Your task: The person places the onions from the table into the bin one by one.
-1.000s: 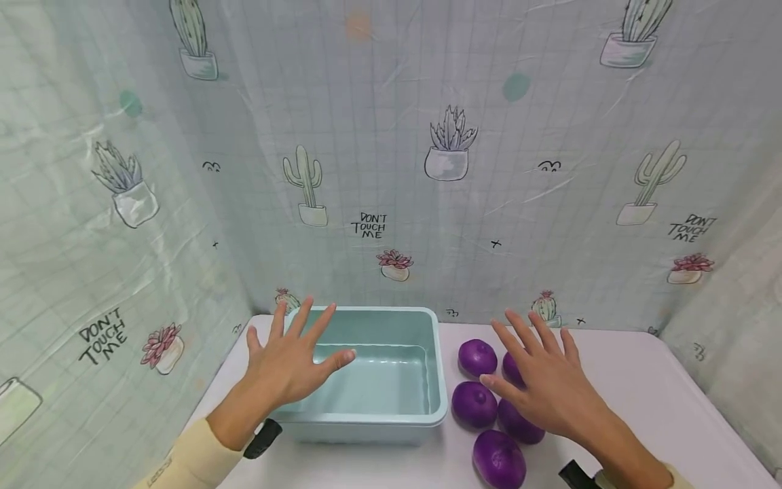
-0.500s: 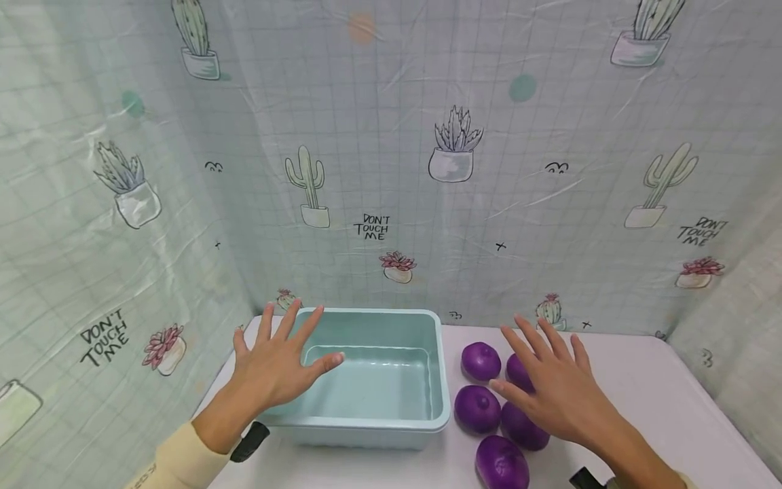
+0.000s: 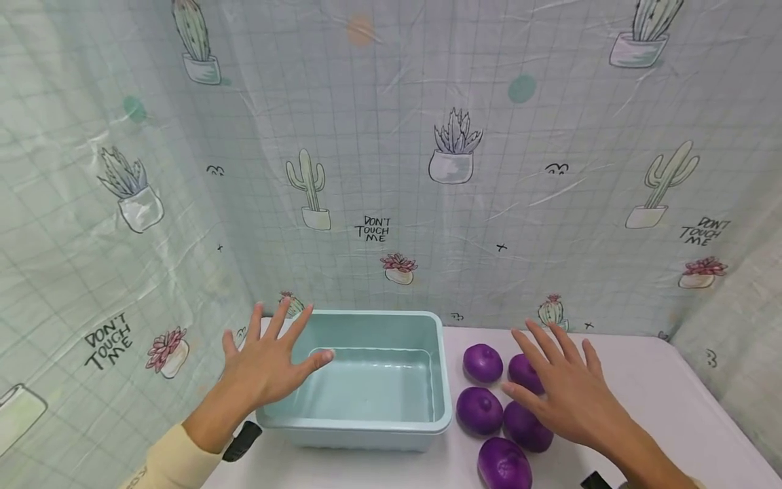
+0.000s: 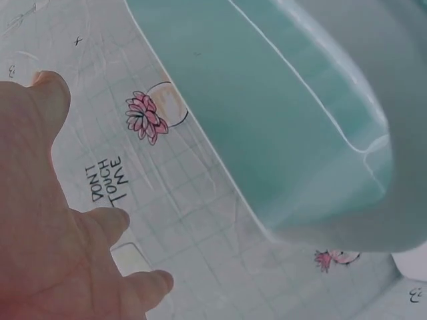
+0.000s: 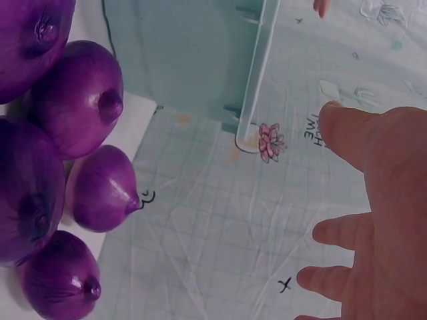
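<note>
My left hand (image 3: pixel 263 370) hovers with spread fingers above the left side of a pale blue-green plastic bin (image 3: pixel 373 390). Nothing lies in the part of the bin that shows. To the right, my right hand (image 3: pixel 571 394) hangs over a cluster of several purple onions (image 3: pixel 479 411), fingers spread and holding nothing. It partly covers the back right onion (image 3: pixel 524 373). In the right wrist view the onions (image 5: pixel 79 100) show pointed tips, apart from the hand (image 5: pixel 393 207). The left wrist view has the palm (image 4: pixel 33 227) beside the bin (image 4: pixel 267 120), not touching it.
Bin and onions stand on a white table (image 3: pixel 629 407). Behind it and along both sides hangs a pale curtain (image 3: pixel 391 136) printed with cacti. A black strap (image 3: pixel 242 441) sits at the left wrist, another (image 3: pixel 595 481) near the right.
My left hand has drifted left, and the right hand has shifted slightly right. The head view has turned a little. Bin and onions appear to stay in place.
</note>
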A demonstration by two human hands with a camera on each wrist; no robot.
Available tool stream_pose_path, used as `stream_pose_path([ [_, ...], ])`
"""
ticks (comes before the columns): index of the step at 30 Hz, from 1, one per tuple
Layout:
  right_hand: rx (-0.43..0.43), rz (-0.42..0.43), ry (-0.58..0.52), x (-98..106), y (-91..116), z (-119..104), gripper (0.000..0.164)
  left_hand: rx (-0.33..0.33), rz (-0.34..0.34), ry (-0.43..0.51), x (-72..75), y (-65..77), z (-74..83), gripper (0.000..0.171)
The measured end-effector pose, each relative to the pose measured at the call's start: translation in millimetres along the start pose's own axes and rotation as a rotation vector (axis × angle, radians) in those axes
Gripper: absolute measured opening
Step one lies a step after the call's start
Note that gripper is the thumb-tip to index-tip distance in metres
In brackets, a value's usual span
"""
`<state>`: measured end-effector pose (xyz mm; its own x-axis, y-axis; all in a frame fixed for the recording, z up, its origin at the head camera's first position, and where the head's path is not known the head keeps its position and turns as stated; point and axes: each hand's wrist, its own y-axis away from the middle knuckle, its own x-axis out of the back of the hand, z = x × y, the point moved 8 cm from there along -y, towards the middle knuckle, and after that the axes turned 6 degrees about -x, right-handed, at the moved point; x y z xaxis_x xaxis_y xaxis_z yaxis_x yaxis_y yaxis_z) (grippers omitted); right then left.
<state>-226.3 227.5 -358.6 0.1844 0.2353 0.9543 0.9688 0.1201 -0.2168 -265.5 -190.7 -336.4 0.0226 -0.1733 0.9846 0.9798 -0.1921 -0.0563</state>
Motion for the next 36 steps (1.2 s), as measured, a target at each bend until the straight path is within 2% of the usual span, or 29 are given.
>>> stream_pose_path([
  [14, -0.021, -0.004, -0.013, 1.9, 2.1, 12.5, 0.086, 0.022, 0.008, 0.018, 3.6, 5.7, -18.8, 0.099],
  [27, -0.071, -0.044, 0.008, -5.5, 13.0, 33.7, 0.091, 0.060, -0.017, 0.023, -5.3, 7.4, -32.9, 0.101],
  [36, -0.087, -0.033, 0.018, -8.7, 19.1, 48.6, 0.090, 0.079, -0.009, 0.037, -9.6, 11.9, -44.7, 0.101],
])
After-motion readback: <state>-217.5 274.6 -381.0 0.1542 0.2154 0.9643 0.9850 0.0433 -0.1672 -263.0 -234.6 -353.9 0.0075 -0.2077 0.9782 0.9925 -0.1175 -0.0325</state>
